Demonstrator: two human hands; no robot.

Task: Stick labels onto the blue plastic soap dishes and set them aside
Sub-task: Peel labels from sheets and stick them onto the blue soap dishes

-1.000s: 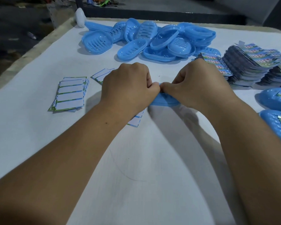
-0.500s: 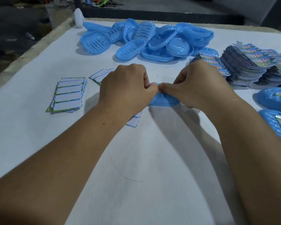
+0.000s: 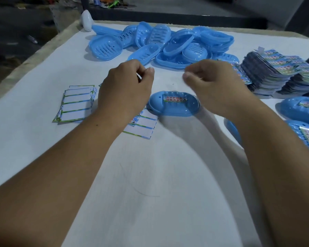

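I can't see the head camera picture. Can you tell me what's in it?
Two hands, left hand and right hand, hover with curled fingers above a blue soap dish wearing a label. More unlabelled dishes are piled behind.
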